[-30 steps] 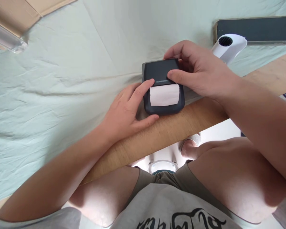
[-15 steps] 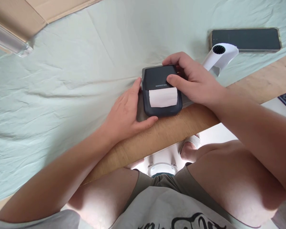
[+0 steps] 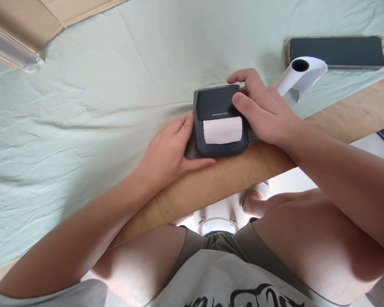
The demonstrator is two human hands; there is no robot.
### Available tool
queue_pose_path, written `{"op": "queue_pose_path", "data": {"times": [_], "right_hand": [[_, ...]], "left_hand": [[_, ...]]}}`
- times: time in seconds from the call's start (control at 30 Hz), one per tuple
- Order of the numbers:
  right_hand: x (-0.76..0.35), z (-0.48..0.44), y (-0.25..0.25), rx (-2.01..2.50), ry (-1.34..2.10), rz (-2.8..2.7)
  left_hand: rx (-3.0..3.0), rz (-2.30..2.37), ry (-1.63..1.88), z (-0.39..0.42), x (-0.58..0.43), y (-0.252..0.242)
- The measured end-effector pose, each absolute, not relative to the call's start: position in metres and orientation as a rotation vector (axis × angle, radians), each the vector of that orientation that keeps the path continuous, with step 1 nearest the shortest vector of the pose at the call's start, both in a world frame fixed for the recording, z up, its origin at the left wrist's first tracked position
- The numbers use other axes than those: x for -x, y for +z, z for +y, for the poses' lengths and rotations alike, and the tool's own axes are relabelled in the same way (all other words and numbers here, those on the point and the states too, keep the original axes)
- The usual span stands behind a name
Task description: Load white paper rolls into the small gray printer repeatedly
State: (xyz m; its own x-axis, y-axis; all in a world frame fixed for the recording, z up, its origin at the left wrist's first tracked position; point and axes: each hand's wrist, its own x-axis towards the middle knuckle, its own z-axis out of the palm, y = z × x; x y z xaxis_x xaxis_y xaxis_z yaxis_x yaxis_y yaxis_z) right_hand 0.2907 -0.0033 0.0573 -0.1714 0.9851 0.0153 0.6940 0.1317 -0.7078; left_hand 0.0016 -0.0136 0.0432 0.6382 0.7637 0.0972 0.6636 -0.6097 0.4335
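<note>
A dark label printer (image 3: 224, 150) rests near the table's front edge, its flat lid bearing NIIMBOT lettering. From the slot under the lid a strip of white paper (image 3: 223, 130) lies over the printer's front. My left hand (image 3: 169, 147) is cupped around the printer's left side, fingertips against the side wall and thumb stretched along its front edge. My right hand (image 3: 265, 108) holds the right side, with the thumb on the lid's right edge. Its index finger is bent and raised off the back corner; the other fingers are mostly hidden.
A white paper roll (image 3: 288, 79) with a loose end stands behind my right hand. A dark-screened phone (image 3: 337, 52) lies beyond it. Pale green cloth (image 3: 99, 85) covers the table up to a bare wooden edge (image 3: 192, 192). Cardboard (image 3: 28, 21) and a clear plastic piece (image 3: 14, 49) occupy the far left.
The printer has shifted slightly to the right in the view, as have the phone and paper roll. My right index finger has lifted away from the printer's back edge.
</note>
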Motion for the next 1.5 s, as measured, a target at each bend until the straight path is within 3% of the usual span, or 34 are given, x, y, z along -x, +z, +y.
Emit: {"op": "queue_pose_path", "data": {"times": [0.53,0.8,1.17,1.5], "right_hand": [[-0.303,-0.005,0.076,1.589,0.906,-1.91],[-0.278,-0.008,0.103,1.504,0.568,-1.701],[-0.265,0.039,0.115,1.785,0.479,-2.494],[-0.274,0.033,0.113,1.798,0.603,-2.385]], "left_hand": [[-2.48,1.174,0.396,-0.011,0.001,0.037],[-2.544,1.182,0.421,-0.014,0.002,0.033],[-2.465,1.121,0.409,-0.011,0.007,0.035],[-2.444,1.129,0.375,-0.013,0.0,0.035]]}}
